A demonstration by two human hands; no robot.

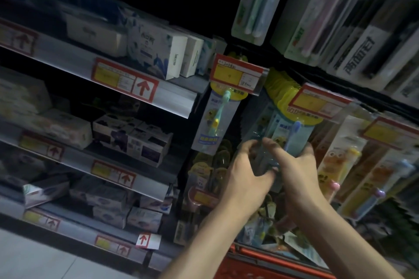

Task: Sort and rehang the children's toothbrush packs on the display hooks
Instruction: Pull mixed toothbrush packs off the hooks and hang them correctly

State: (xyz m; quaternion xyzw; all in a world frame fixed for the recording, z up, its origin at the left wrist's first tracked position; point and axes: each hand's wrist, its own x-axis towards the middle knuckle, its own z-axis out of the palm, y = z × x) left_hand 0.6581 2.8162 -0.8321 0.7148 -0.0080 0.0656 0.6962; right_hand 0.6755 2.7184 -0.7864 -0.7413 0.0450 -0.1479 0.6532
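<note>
Hands: two. The left hand (246,174) and right hand (299,170) both curl round the lower end of the bunch of packs (297,140).
Packs: a single pack (216,120) hangs alone on the left hook. The bunch hangs just beside it, yellow tops fanned, number unclear.
Hidden: the hooks, behind three price tags (238,75); all dim and blurred.
Around: boxes (172,59) on the shelves to the left; a red basket (260,265) below the arms.

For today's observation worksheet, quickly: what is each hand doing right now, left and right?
Left hand: closed, its grip on the left edge of the hanging toothbrush packs.
Right hand: closed, gripping the same packs' right side.
</note>
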